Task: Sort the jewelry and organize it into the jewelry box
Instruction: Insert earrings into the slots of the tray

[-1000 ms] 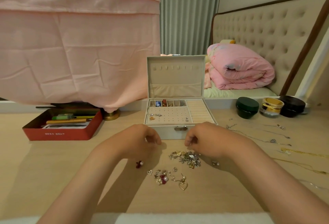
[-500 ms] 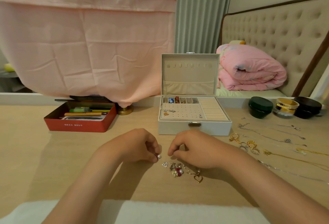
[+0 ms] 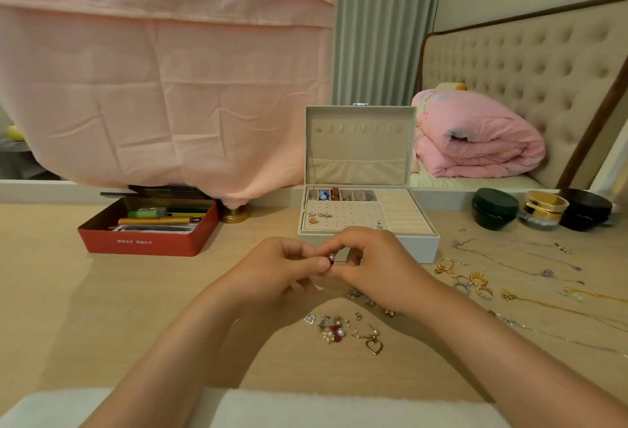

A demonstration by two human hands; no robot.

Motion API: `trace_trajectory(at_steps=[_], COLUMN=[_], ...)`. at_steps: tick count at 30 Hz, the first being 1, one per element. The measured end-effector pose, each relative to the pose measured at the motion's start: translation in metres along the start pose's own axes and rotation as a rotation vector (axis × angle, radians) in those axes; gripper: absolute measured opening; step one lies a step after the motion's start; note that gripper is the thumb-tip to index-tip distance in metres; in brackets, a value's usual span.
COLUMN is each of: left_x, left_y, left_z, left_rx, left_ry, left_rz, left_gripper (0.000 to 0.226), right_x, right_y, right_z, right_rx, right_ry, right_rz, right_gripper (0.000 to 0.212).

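Pearl earring [image 3: 330, 259] pinched between both hands

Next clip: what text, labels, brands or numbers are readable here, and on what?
Red tin, front wall: one short line of white capitals, too blurred to read.
Pens in the tin: print, if any, too small to read.
Jewelry box, jars: no text visible.

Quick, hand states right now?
Left hand: pinching a small beaded earring.
Right hand: fingers curled, pinching the same earring.
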State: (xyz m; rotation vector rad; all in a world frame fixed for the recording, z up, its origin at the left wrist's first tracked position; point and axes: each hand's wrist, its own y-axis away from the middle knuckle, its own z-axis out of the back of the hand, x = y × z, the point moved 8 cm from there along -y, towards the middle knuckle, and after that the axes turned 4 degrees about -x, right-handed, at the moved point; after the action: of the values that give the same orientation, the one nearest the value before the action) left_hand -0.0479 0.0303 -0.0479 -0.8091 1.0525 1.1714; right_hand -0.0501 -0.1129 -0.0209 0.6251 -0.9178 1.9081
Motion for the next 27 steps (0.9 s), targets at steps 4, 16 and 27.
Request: trace_trajectory(at_steps=[4, 16, 27], left_x=[0.000, -0.053, -0.037], left_y=[-0.002, -0.045, -0.075], left_z=[-0.005, -0.003, 0.022], left_rx=[-0.008, -0.129, -0.418], left_ry=[0.190, 0.022, -0.794], left_rz=[0.046, -0.178, -0.482], left_gripper=[0.021, 0.014, 0.029], right_x=[-0.002, -0.012, -0.035], right_y=[-0.004, -0.026, -0.090], right_z=[0.011, 0.058, 0.038], right_rx=[-0.066, -0.297, -0.179], right_ry=[-0.111, -0.262, 0.374], right_rz=[-0.030, -0.138, -0.160], right_gripper=[0.018, 0.022, 0.022])
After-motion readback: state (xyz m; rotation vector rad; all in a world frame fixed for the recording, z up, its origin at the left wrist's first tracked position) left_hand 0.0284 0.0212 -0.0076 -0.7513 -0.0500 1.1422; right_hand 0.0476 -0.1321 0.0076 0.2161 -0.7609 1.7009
